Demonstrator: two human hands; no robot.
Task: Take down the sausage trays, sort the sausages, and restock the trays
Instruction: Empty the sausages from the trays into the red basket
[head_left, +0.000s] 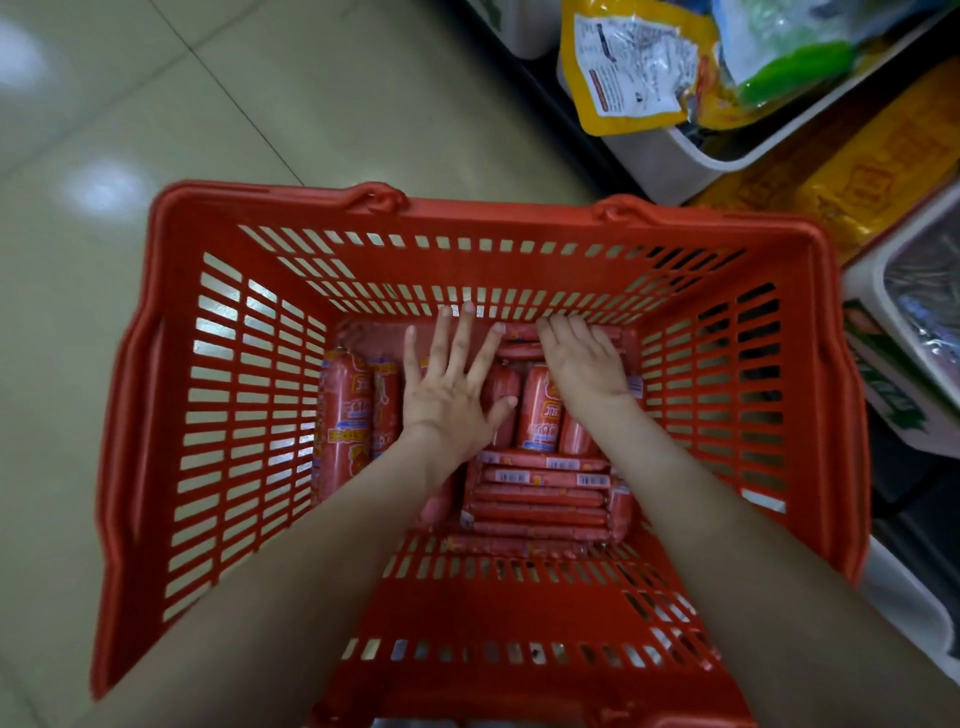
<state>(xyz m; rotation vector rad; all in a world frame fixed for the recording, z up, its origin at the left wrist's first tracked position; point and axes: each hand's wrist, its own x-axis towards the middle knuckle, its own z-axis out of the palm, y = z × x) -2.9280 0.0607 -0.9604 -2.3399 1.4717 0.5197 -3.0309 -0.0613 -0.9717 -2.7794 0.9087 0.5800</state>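
Basket (519, 221) holds sausages (540, 501) | left hand (447, 389) spread flat | right hand (584, 364) curled round some | bins (727, 162) beside

Floor (156, 104): glossy pale beige-green tiles w/ thin dark grout lines (228, 98) running diagonally. Two soft white glare patches from overhead light, one mid-left (104, 187), one at top-left edge (21, 52).

Shelving along the right side, dark base edge (561, 104) meeting the floor. Top right: white plastic bin (727, 161) w/ a yellow pouch (623, 67), printed label facing up, and beside it a clear packet w/ green contents (789, 62). Just below, yellow packaging w/ orange print (857, 171). Further down, a second white bin (862, 291) w/ shiny clear-wrapped goods, blurred. Under it a green-and-white box (893, 389). Lower shelf area dark; another white bin edge (904, 613) at bottom right.
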